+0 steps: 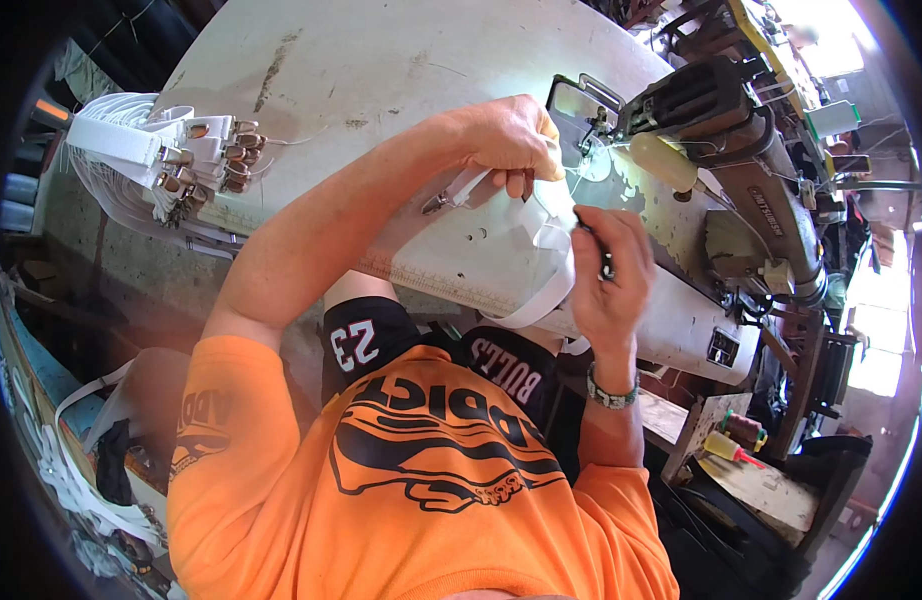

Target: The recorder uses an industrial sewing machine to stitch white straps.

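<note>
My left hand (521, 140) is closed around a white strap (549, 290) beside the sewing machine's needle plate. The strap bends between my two hands, and its lower loop hangs over the table's near edge. A metal clip (436, 203) on a white band lies on the table under my left wrist. My right hand (613, 265) is curled around a small dark tool (608, 268), mostly hidden by my fingers. Its dark tip reaches up to the strap just below my left hand. Thin white thread runs near the needle area.
An industrial sewing machine (771, 215) stands at the right of the worn white table (381, 60). A bundle of white straps (116, 145) with metal clips sits on the left end. Thread spools (741, 430) lie at lower right. More white straps (56, 470) hang at lower left.
</note>
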The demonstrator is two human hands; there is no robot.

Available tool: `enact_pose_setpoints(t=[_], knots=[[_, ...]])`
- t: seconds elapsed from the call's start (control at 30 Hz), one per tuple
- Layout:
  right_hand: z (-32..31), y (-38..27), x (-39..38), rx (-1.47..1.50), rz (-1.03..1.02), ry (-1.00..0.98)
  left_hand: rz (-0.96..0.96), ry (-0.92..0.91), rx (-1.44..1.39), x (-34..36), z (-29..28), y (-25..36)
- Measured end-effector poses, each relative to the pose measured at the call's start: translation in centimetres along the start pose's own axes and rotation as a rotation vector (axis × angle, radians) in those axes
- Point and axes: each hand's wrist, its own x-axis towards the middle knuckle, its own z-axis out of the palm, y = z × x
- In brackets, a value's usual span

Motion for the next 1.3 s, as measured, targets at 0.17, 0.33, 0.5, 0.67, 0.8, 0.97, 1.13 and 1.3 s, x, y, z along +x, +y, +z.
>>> enact_pose_setpoints(t=[0.17,0.33,0.5,0.67,0.8,0.97,1.13,1.3], knots=[[-1.3,0.4,-0.4,0.625,0.227,0.338,-0.036,0.019,0.002,0.2,0.0,0.1],[0.7,-0.7,1.2,-0.199,0.154,-0.114,-0.016,-0.008,-0.015,0.2,-0.2,-0.1],[1.9,-0.1,1.6,-0.194,0.063,-0.192,-0.010,0.002,-0.048,0.0,-0.1,-0.2],[-2.7,-3.1,0.6,0.370,0.113,-0.540,0.003,0.007,-0.012,0.0,0.1,0.0],[-7.1,1.4,-0.7,1.237,-0.060,-0.884,-0.013,0.015,0.024,0.2,0.0,0.3],[-10.7,6.0,-2.5,-0.248,0.511,-0.259,0.011,-0.007,0.009,0.1,-0.3,-0.3],[-9.8,12.2,-4.3,-0.453,0.505,-0.013,0.115,-0.058,0.012,-1.0,-0.6,0.0],[-7.0,6.8,-3.4,-0.483,0.183,0.110,0.395,-0.089,0.110,-4.3,-0.2,3.1]])
